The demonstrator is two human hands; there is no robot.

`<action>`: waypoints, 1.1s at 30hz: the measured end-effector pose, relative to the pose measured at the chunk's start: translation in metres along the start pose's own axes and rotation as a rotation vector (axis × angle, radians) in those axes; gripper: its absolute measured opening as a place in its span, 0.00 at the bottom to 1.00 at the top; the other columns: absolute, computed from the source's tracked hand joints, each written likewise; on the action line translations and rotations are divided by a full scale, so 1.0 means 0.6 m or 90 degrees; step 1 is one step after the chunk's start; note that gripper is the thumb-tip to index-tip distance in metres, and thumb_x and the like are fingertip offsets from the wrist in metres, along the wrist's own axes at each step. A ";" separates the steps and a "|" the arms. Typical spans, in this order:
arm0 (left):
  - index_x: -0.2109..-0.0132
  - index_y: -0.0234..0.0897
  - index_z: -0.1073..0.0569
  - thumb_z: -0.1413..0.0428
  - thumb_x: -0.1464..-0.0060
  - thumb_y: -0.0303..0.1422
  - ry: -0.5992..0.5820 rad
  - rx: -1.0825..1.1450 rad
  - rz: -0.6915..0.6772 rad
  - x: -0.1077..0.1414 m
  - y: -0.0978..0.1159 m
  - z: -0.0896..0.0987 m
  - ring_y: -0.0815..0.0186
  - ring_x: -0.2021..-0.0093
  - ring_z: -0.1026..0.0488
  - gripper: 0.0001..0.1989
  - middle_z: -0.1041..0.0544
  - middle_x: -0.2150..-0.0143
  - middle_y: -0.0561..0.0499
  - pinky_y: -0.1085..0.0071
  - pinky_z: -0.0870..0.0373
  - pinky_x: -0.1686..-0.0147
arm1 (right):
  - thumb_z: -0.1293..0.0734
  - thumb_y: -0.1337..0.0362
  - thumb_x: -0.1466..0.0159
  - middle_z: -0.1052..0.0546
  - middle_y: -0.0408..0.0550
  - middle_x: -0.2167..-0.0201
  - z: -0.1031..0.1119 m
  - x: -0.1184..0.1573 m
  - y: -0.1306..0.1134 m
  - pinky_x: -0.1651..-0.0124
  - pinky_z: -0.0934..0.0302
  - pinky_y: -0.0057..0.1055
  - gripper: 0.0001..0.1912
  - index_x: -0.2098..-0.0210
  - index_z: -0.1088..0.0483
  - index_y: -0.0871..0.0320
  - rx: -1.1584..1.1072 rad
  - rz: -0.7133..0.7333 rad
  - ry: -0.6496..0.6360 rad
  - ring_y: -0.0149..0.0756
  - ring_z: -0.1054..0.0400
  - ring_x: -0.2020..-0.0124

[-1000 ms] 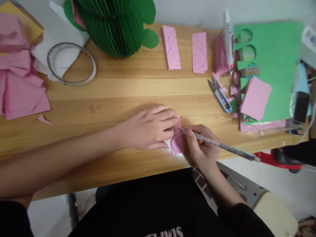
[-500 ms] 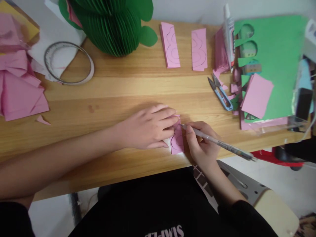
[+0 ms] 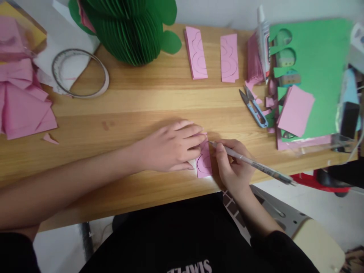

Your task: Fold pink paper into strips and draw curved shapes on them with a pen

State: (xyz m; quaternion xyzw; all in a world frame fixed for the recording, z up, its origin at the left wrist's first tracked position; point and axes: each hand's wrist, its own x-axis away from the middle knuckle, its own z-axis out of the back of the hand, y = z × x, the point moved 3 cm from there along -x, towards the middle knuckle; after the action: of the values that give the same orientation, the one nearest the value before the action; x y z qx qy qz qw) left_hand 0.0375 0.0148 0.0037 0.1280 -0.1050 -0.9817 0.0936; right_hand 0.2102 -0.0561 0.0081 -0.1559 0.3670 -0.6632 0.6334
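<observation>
A narrow pink paper piece (image 3: 204,167) with dark curved pen lines lies near the table's front edge. My left hand (image 3: 176,148) rests flat over its left side and upper part, fingers stretched out, covering some of it. In my right hand (image 3: 235,161) is a slim pen (image 3: 261,167), pinched between thumb and fingers. Its tip is at the paper's right edge, close to the left fingertips; whether it touches, I cannot tell. Farther back lie a folded pink paper (image 3: 196,53) and another pink paper (image 3: 229,57), both bearing similar scalloped outlines.
Blue thread snips (image 3: 254,107) lie at the right, beside pink scraps, a glue tube (image 3: 264,43) and green sheets (image 3: 321,76) with pink cards (image 3: 296,110) on top. A tape roll (image 3: 105,81), pink papers (image 3: 27,110) and a green honeycomb paper shape (image 3: 133,41) occupy the left and back.
The pen tip and my right hand have shifted very slightly right, toward the paper's edge. My left hand stays in place on the paper.
</observation>
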 end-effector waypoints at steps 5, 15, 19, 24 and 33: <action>0.53 0.37 0.24 0.43 0.41 0.47 -0.005 -0.001 0.002 0.000 -0.001 -0.001 0.52 0.39 0.32 0.18 0.26 0.41 0.44 0.54 0.38 0.38 | 0.33 0.66 0.35 0.20 0.44 0.70 0.003 0.000 -0.004 0.67 0.32 0.30 0.03 0.63 0.26 0.56 0.000 0.016 -0.008 0.32 0.25 0.70; 0.51 0.37 0.24 0.42 0.41 0.45 -0.008 0.021 0.002 0.001 -0.001 -0.002 0.51 0.38 0.33 0.19 0.26 0.40 0.42 0.52 0.38 0.38 | 0.33 0.67 0.37 0.21 0.43 0.74 0.006 0.003 -0.013 0.72 0.34 0.28 0.04 0.65 0.25 0.56 0.001 0.022 -0.057 0.30 0.27 0.74; 0.50 0.37 0.24 0.42 0.41 0.46 -0.009 0.007 0.003 0.002 -0.001 -0.001 0.52 0.38 0.33 0.19 0.26 0.40 0.43 0.54 0.39 0.37 | 0.33 0.67 0.36 0.21 0.42 0.74 0.009 0.007 -0.013 0.72 0.35 0.27 0.03 0.65 0.26 0.56 -0.005 0.024 -0.070 0.29 0.28 0.75; 0.51 0.39 0.24 0.42 0.41 0.47 -0.018 -0.003 0.005 0.001 -0.001 -0.001 0.52 0.38 0.33 0.19 0.26 0.40 0.44 0.54 0.38 0.38 | 0.34 0.66 0.36 0.21 0.42 0.74 0.010 0.007 -0.013 0.73 0.35 0.27 0.04 0.66 0.26 0.55 -0.005 0.026 -0.075 0.30 0.28 0.75; 0.52 0.37 0.24 0.42 0.41 0.46 -0.006 0.009 0.003 0.000 -0.001 -0.001 0.51 0.39 0.33 0.18 0.25 0.41 0.43 0.54 0.37 0.39 | 0.33 0.65 0.36 0.23 0.41 0.78 0.016 0.008 -0.011 0.75 0.37 0.27 0.06 0.69 0.26 0.56 0.000 -0.006 -0.052 0.30 0.30 0.78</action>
State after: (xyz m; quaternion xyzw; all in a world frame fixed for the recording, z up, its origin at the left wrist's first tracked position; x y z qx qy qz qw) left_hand 0.0375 0.0154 0.0032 0.1239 -0.1127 -0.9814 0.0942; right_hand 0.2112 -0.0642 0.0177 -0.1848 0.3400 -0.6593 0.6446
